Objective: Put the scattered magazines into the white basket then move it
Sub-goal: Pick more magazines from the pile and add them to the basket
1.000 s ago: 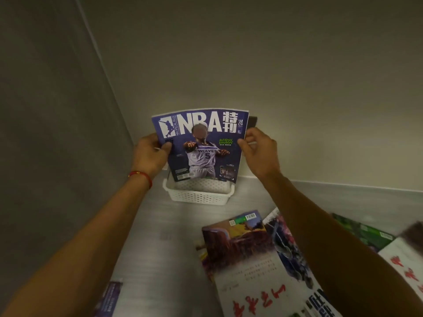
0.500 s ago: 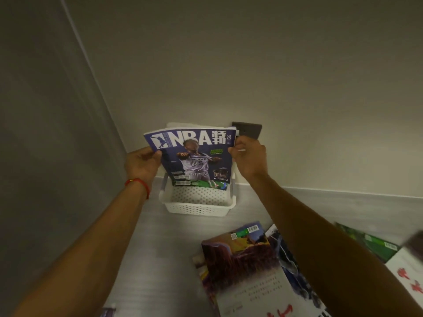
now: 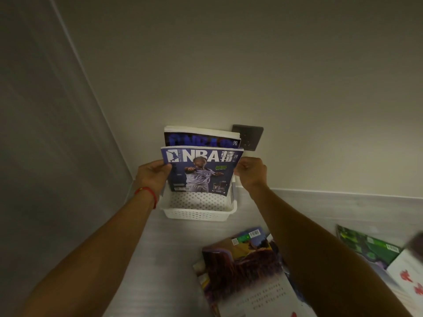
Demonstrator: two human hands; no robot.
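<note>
- Head view, item 1: NBA magazine (image 3: pixel 199 171), purple cover, held upright at both side edges with its lower edge inside the white basket (image 3: pixel 198 212)
- Left hand (image 3: pixel 153 177): fingers curled round the left edge, thumb on the cover; red cord at the wrist
- Right hand (image 3: pixel 251 172): fingers curled at the right edge; whether they pinch it or only steady it cannot be told from here
- Item 2: darker NBA issue (image 3: pixel 201 141), standing behind the first in the basket, with a thicker white-edged block of pages at its back
- White basket: perforated plastic, set on the grey floor (image 3: pixel 146 259) close to the wall, under a dark wall plate (image 3: pixel 247 137)
- Items left out: brown-cover magazine (image 3: pixel 242 268) lying flat nearest the viewer, green magazine (image 3: pixel 368 248) to the right, a white sheet with red marks (image 3: pixel 409 277) at the right margin
- Handling, judged: magazines light, glossy, limp; liable to bow or slide if gripped at one corner, so both side edges or the spine are the better hold
- Basket, judged: light, stiff, top-heavy with upright issues; best lifted by both end rims
</note>
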